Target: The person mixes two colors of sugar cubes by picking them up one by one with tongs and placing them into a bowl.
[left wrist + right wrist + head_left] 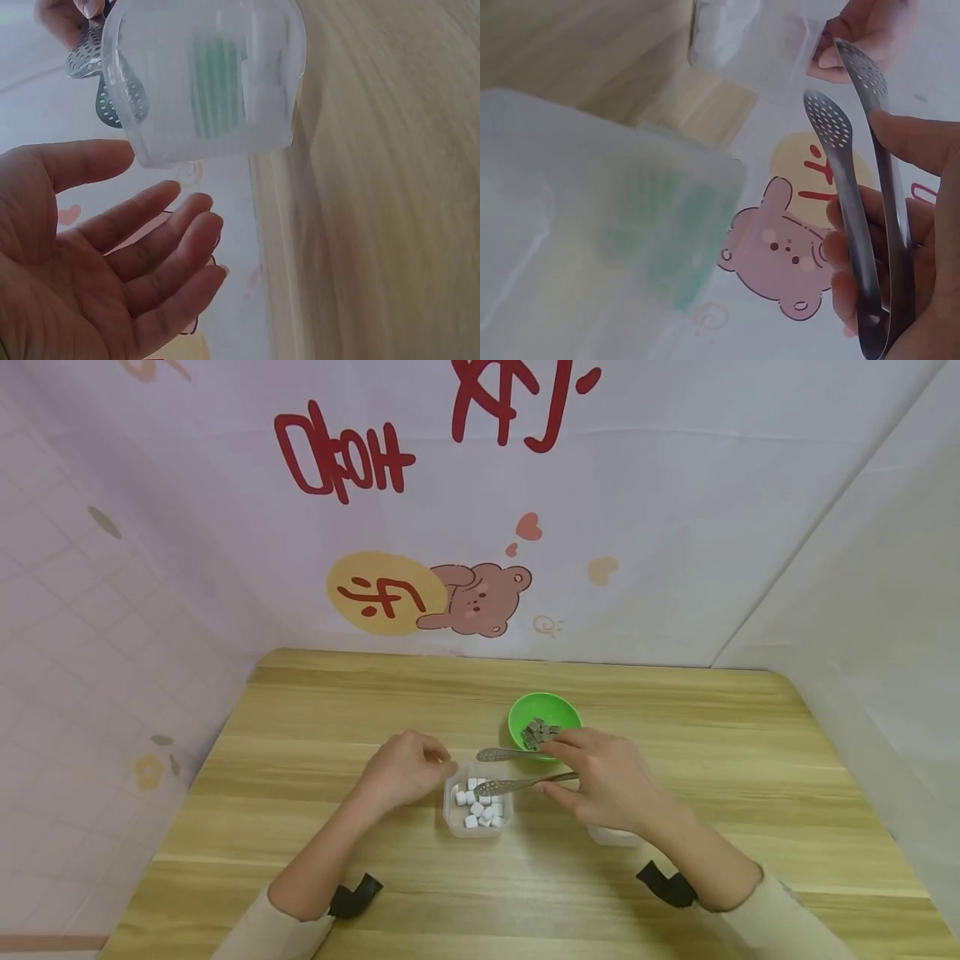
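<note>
My right hand [607, 781] holds metal tongs [508, 786] with perforated tips. The tongs' two tips are spread apart above a clear plastic container [477, 835] of small white cubes [477, 809]; one tip overlaps the cubes in the head view. In the right wrist view, thumb and fingers wrap the tongs [844, 169] near the joined end. At the container's left rim is my left hand [407, 768], empty. Its fingers are loosely bent in the left wrist view, with the thumb tip right at the container's corner [142, 159].
A green bowl [540, 697] with grey-brown square pieces [536, 732] stands behind the tongs, partly covered by my right hand. Under the right wrist sits a second clear container [615, 837], mostly hidden. A printed cloth wall [645, 610] rises behind the wooden table [360, 702].
</note>
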The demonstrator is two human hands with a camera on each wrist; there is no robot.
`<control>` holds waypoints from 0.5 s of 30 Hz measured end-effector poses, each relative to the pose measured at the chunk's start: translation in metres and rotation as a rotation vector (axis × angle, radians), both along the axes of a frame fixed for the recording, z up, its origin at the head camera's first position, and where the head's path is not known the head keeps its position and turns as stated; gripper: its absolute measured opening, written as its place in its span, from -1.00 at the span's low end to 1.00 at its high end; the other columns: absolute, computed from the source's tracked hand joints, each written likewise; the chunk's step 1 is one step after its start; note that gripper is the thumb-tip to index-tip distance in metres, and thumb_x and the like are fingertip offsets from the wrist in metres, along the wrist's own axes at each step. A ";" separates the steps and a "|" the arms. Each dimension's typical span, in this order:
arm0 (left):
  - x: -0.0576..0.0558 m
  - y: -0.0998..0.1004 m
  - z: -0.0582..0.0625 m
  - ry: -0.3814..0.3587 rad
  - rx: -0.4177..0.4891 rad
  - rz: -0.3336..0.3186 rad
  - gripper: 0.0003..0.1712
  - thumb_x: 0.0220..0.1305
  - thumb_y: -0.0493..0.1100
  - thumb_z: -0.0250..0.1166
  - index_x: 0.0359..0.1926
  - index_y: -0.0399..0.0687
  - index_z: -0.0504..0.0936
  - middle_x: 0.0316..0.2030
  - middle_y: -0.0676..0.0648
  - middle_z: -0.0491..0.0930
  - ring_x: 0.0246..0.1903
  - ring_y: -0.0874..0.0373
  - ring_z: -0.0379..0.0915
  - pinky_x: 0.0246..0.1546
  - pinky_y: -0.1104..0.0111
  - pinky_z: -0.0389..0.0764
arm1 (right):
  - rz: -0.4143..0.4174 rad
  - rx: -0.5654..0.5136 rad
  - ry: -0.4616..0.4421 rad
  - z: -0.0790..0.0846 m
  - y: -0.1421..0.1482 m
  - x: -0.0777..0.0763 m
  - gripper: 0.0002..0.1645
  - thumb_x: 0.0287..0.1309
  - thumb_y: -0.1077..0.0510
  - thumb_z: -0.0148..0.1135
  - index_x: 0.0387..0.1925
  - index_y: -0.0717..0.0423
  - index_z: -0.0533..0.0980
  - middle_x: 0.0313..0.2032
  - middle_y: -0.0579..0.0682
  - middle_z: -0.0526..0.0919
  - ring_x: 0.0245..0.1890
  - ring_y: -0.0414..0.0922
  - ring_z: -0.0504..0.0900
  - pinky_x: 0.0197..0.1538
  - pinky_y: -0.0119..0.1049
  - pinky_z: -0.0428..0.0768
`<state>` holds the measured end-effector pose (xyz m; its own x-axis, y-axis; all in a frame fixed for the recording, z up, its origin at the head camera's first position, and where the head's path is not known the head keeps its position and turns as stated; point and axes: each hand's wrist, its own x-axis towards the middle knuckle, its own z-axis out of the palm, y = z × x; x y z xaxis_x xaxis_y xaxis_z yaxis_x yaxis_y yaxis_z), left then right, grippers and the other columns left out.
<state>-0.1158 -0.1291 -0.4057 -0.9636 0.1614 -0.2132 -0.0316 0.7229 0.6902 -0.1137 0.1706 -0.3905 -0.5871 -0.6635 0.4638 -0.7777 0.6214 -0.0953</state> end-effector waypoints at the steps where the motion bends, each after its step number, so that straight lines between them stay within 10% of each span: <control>1: 0.000 0.000 0.000 0.000 0.006 0.000 -0.83 0.30 -0.02 0.44 -0.22 0.01 0.83 -0.28 0.06 0.71 -0.29 0.13 0.55 -0.27 0.21 0.54 | 0.007 0.010 -0.004 0.001 -0.001 -0.001 -0.52 -0.05 -0.13 0.60 -0.17 0.10 0.76 -0.22 -0.07 0.76 -0.30 -0.14 0.75 -0.44 -0.29 0.63; 15: 0.004 0.001 -0.003 0.058 -0.006 -0.030 -0.88 0.33 -0.16 0.41 -0.27 -0.01 0.87 -0.17 0.03 0.78 -0.25 0.13 0.58 -0.14 0.13 0.62 | 0.099 0.289 -0.022 0.030 -0.023 -0.009 -0.78 -0.14 0.04 0.52 -0.56 -0.04 0.58 -0.55 -0.24 0.38 -0.60 -0.26 0.23 -0.63 -0.40 0.22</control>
<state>-0.1115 -0.1282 -0.4088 -0.9691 0.1892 -0.1581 0.0300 0.7270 0.6860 -0.1231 0.1476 -0.3606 -0.5203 -0.8208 0.2356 -0.8357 0.5461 0.0571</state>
